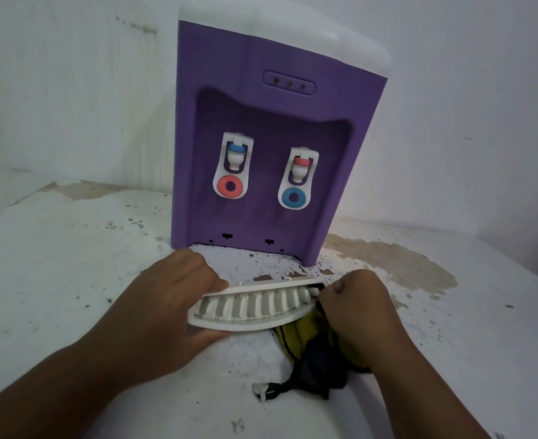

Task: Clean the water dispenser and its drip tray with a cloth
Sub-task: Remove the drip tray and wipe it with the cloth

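A purple and white water dispenser [261, 137] stands on a worn white table [55, 264], with two taps in its recess. In front of it, my left hand [172, 299] grips the left end of the white slotted drip tray [255, 308], which is off the dispenser and tilted toward me. My right hand [356, 308] holds a yellow and dark cloth [305, 346] bunched against the tray's right end and underside. Part of the cloth hangs down below the tray.
The tabletop has peeling paint, dark specks and a brown bare patch [394, 264] to the right of the dispenser. White walls stand behind and to the left. The table's far edge runs along the back left.
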The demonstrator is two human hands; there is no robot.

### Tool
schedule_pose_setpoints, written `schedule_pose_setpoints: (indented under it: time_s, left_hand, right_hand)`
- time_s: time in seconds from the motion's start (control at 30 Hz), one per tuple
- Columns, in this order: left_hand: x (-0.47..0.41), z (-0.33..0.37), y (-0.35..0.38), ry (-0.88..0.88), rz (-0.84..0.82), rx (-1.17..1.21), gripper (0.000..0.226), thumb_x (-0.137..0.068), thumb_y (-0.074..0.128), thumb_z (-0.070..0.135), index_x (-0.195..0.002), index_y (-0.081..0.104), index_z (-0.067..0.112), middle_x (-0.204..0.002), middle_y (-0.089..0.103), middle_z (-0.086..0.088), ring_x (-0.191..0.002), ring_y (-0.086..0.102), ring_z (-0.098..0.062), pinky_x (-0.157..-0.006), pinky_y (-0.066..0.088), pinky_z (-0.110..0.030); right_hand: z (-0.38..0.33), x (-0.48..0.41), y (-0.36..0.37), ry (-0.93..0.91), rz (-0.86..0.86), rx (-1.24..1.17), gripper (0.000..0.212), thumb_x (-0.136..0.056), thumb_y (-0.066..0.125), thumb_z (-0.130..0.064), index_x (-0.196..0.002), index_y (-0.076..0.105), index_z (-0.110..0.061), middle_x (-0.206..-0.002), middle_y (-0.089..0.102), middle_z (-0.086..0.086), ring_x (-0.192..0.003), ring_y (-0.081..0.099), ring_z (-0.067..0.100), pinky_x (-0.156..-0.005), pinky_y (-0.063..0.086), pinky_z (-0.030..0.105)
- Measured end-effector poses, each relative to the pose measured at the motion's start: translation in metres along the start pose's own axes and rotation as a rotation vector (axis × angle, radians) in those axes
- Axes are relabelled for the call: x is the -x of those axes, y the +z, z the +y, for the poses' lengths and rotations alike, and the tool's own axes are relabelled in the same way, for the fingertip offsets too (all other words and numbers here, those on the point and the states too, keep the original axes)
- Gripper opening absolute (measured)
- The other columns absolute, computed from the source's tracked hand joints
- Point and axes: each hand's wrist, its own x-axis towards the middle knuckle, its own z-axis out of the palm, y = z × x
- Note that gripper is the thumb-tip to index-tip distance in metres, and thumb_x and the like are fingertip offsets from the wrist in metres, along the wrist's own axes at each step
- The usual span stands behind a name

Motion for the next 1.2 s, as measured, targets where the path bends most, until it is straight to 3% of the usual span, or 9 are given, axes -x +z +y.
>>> schedule_pose_setpoints:
  time_s: [0.2, 0.4, 0.57, 0.7, 0.77, 0.87, 0.97, 1.07, 1.2]
  left_hand:
    - [0.002, 0.004, 0.009, 0.021, 0.018, 0.006, 0.052, -0.054, 0.096, 0.038, -0.087, 0.07, 0.009, -0.079, 0.06, 0.001, -0.073, 0.045, -0.008, -0.058, 0.039, -0.019]
    - [-0.001, 0.012, 0.018, 0.039, 0.029, 0.057, 0.042, -0.066, 0.087, 0.042, -0.084, 0.061, 0.015, -0.083, 0.042, 0.012, -0.075, 0.036, -0.003, -0.058, 0.034, -0.015]
    - [-0.002, 0.008, 0.019, -0.016, -0.015, 0.072, 0.045, -0.065, 0.086, 0.049, -0.09, 0.064, 0.019, -0.084, 0.045, 0.016, -0.075, 0.039, 0.0, -0.059, 0.031, -0.011]
    - [0.004, 0.0, 0.02, -0.112, -0.052, 0.108, 0.044, -0.066, 0.08, 0.057, -0.092, 0.055, 0.033, -0.086, 0.045, 0.023, -0.078, 0.047, 0.0, -0.064, 0.042, -0.016]
    - [0.007, -0.004, 0.023, -0.187, -0.077, 0.123, 0.045, -0.066, 0.081, 0.059, -0.091, 0.05, 0.039, -0.086, 0.046, 0.025, -0.082, 0.051, -0.001, -0.059, 0.046, -0.02]
    - [0.01, -0.007, 0.025, -0.277, -0.121, 0.113, 0.05, -0.061, 0.083, 0.061, -0.088, 0.045, 0.042, -0.086, 0.05, 0.024, -0.086, 0.053, -0.001, -0.054, 0.046, -0.02]
    - [0.012, -0.008, 0.025, -0.344, -0.154, 0.161, 0.05, -0.061, 0.079, 0.065, -0.091, 0.044, 0.045, -0.103, 0.052, 0.025, -0.092, 0.054, 0.001, -0.057, 0.046, -0.02]
    - [0.012, -0.01, 0.026, -0.401, -0.184, 0.235, 0.046, -0.064, 0.076, 0.065, -0.092, 0.047, 0.043, -0.101, 0.055, 0.025, -0.09, 0.057, 0.001, -0.062, 0.051, -0.025]
    - [0.01, -0.009, 0.025, -0.419, -0.226, 0.306, 0.045, -0.071, 0.082, 0.053, -0.099, 0.048, 0.046, -0.108, 0.06, 0.033, -0.097, 0.06, 0.008, -0.074, 0.055, -0.024]
  right_hand:
    - [0.004, -0.007, -0.001, 0.106, -0.045, -0.166, 0.023, -0.083, 0.062, -0.008, -0.062, 0.053, -0.009, -0.049, 0.034, 0.003, -0.038, 0.025, 0.011, -0.04, 0.022, 0.02]
    - [-0.002, -0.003, 0.005, 0.141, -0.139, -0.304, 0.036, -0.08, 0.062, -0.007, -0.053, 0.041, -0.014, -0.036, 0.031, -0.01, -0.031, 0.028, 0.007, -0.033, 0.024, 0.017]
    - [-0.001, -0.005, 0.006, 0.134, -0.11, -0.352, 0.032, -0.078, 0.06, -0.005, -0.055, 0.039, -0.013, -0.037, 0.024, -0.009, -0.034, 0.023, 0.009, -0.041, 0.022, 0.022]
    - [0.002, -0.008, 0.003, 0.143, -0.078, -0.359, 0.035, -0.081, 0.064, -0.017, -0.051, 0.047, -0.015, -0.038, 0.032, -0.005, -0.04, 0.033, 0.013, -0.047, 0.03, 0.027]
    - [0.004, -0.008, 0.002, 0.149, -0.082, -0.367, 0.033, -0.083, 0.063, -0.019, -0.054, 0.05, -0.012, -0.044, 0.038, -0.002, -0.043, 0.037, 0.015, -0.048, 0.032, 0.028]
    - [0.003, -0.007, -0.006, 0.201, -0.129, -0.479, 0.027, -0.087, 0.063, -0.018, -0.073, 0.066, 0.005, -0.062, 0.062, 0.016, -0.055, 0.063, 0.028, -0.052, 0.052, 0.033]
    - [0.006, -0.008, -0.015, 0.243, -0.184, -0.598, 0.025, -0.091, 0.062, -0.016, -0.072, 0.077, -0.009, -0.072, 0.075, 0.012, -0.066, 0.074, 0.025, -0.063, 0.063, 0.038]
    - [0.01, -0.011, -0.019, 0.226, -0.154, -0.627, 0.025, -0.092, 0.063, -0.021, -0.073, 0.078, -0.016, -0.08, 0.076, 0.015, -0.079, 0.075, 0.029, -0.079, 0.061, 0.051]
    - [0.013, -0.013, -0.015, 0.209, -0.124, -0.662, 0.021, -0.092, 0.066, -0.022, -0.075, 0.078, -0.017, -0.075, 0.076, 0.006, -0.074, 0.075, 0.022, -0.077, 0.062, 0.047]
